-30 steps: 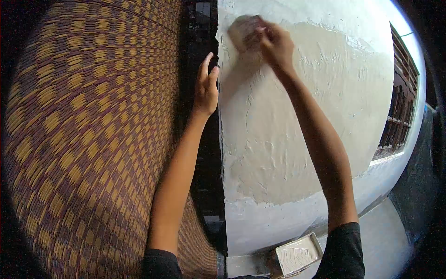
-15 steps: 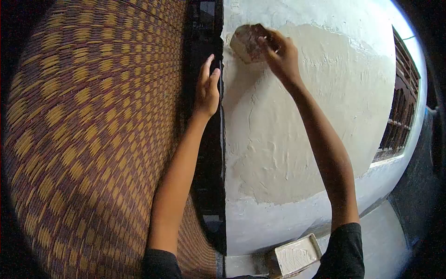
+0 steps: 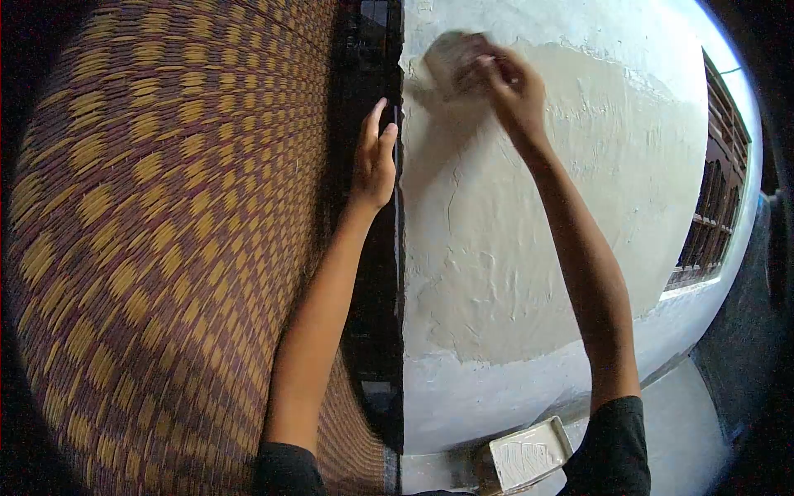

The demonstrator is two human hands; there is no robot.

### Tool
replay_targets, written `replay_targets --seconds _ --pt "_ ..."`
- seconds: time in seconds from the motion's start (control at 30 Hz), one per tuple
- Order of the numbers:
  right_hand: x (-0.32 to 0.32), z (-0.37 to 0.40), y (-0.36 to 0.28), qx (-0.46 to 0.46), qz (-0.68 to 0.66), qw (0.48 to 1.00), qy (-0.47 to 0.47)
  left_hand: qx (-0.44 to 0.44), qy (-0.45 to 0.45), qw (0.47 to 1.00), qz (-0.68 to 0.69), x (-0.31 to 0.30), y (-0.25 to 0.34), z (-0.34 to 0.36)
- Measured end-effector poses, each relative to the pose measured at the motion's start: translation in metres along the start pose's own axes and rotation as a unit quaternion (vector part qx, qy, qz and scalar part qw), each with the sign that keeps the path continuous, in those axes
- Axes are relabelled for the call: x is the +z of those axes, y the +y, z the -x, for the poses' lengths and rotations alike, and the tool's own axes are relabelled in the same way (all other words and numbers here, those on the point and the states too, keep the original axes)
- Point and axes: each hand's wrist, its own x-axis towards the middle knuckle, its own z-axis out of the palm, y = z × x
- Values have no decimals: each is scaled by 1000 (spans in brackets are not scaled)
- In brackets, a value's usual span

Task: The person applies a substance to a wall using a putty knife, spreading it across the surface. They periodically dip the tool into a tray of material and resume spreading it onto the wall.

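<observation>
Your right hand pinches a blurred pad — perhaps sandpaper — against the wall; your left hand lies flat, fingers straight, on its edge.

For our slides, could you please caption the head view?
Right hand holds a small block against the cream wall; left hand rests at its edge.

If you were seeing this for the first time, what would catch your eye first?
The right hand presses a blurred pad against the beige wall, top centre. The left hand rests open on the wall's edge just below, and a yellow-and-brown woven mat fills the left side.
</observation>
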Motion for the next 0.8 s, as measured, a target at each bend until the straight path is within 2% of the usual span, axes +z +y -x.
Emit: replay_targets --seconds 0.03,0.07,0.17,0.2,0.27,0.3,0.33,0.4,0.43,0.47,0.53,0.6,0.63,0.67,0.73,0.77,0.8 --pt "-3 3 -2 -98 184 976 -55 1 -1 1000 1 0 -1 -1" --pt "-3 -2 -1 -98 185 976 -56 6 2 1000 -2 0 -2 -1" --pt "-3 -25 -1 74 140 984 78 11 3 1000 -4 1 -3 -1" --pt "1 -26 1 73 139 985 78 13 2 1000 -5 0 -3 -1" --pt "13 -22 3 9 -22 999 -23 5 0 1000 -2 -1 -3 0" --pt "17 -21 5 -95 83 990 -55 -1 -1 1000 1 -1 -3 0" --pt "15 -25 8 -95 84 990 -54 -1 -2 1000 2 -1 -3 -1" --pt "6 -37 2 -23 198 980 1 11 3 1000 -12 -2 -7 -2" --pt "1 -44 -3 66 182 980 50 10 3 1000 -13 -3 -7 -1" --pt "0 -42 -15 166 70 981 71 11 0 1000 -10 -4 -6 -1" --pt "4 -34 -12 90 -94 992 -6 13 -4 1000 -6 -4 -3 -1" --pt "13 -24 5 -50 63 993 -81 -2 -3 1000 -1 -3 -2 -2" --pt "10 -24 16 -65 130 987 -69 -1 -4 1000 1 -2 -2 -2" --pt "4 -27 12 -64 132 987 -69 1 -3 1000 -3 -2 -3 -2" --pt "-8 -36 -4 110 160 977 88 5 -2 1000 -9 -1 -6 -4" --pt "-11 -34 -5 125 79 984 98 15 -4 1000 -9 -1 -7 -4" --pt "-8 -27 0 124 79 984 99 25 -5 1000 -10 0 -6 -5"
